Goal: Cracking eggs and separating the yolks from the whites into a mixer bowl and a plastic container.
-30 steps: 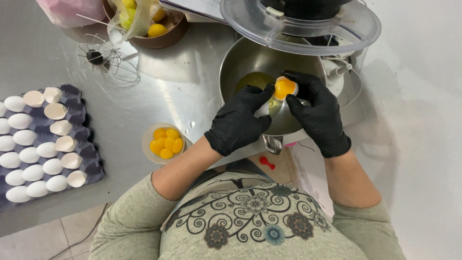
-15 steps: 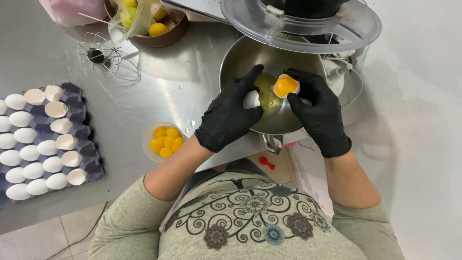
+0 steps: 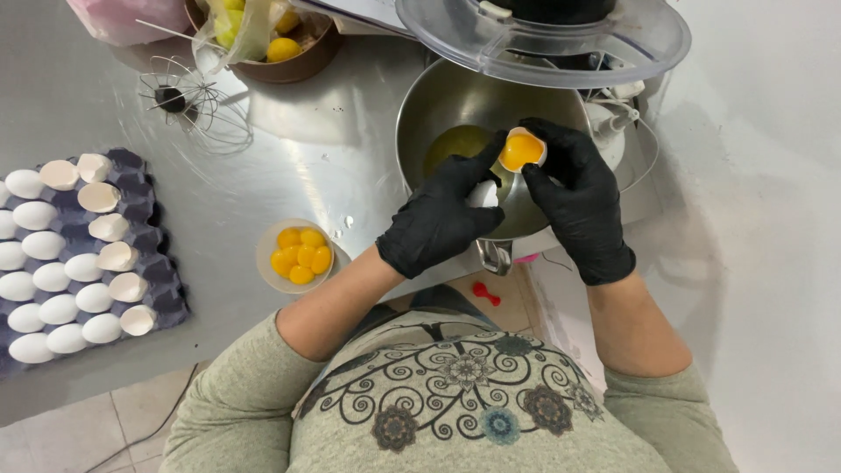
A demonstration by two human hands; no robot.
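While the right hand [image 3: 578, 197] in its black glove pinches a white half eggshell [image 3: 523, 151] with a bright orange yolk sitting in it, the left hand [image 3: 442, 215], also black-gloved, grips the other, empty white shell half [image 3: 484, 194] just below it. Compared with a second ago the two halves have come apart a bit more: earlier they were nearly touching with the yolk between them, now the yolk sits fully in the right-hand shell and the left one has dropped lower and tipped away. Looks to me like the white has mostly drained off and the yolk is about ready to go elsewhere.

Both hands hang right over the round stainless steel mixing bowl [image 3: 455, 101], which has a pool of clear yellowish egg white at the bottom. Above it sits the clear plastic splash guard [image 3: 631, 44] of a stand mixer. Off to the person's left on the steel counter [image 3: 289, 158] there's a small pale bowl of separated yolks [image 3: 300, 252], then a dark purple egg tray [image 3: 153, 263] with whole white eggs and a few empty shells. Further back, a wire whisk attachment [image 3: 188, 101] and a brown bowl with lemons [image 3: 280, 48].
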